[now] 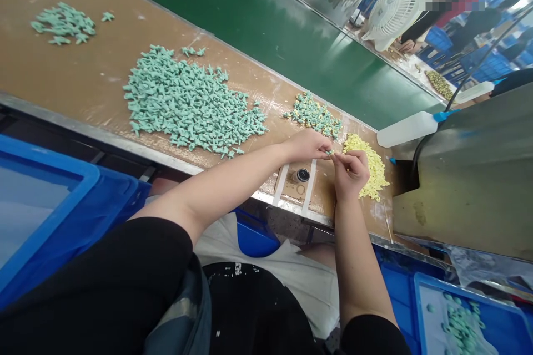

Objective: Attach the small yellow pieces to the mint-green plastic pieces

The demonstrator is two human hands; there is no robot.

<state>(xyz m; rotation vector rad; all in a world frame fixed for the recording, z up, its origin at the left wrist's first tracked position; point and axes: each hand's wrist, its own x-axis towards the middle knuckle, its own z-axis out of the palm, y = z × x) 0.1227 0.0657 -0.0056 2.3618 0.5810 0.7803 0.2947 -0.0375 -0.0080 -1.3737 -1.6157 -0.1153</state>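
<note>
Both hands (328, 158) meet — fingers pinched.

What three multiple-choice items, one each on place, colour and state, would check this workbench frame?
1. Where does the small round black-lidded pot stand?
A. between two white tape strips, near the bench's front edge
B. on the green belt
C. inside the blue crate

2. What colour is the pile beside the right hand?
A. red
B. pale yellow
C. black

3. What is the left hand doing?
A. lying flat on the bench
B. gripping the white bottle
C. pinching a small teal piece at its fingertips

Answers: 1 A, the pot sits between the strips on the brown bench. 2 B, the pile is pale yellow, unlike the large teal heap. 3 C, both hands meet on the piece.
</note>
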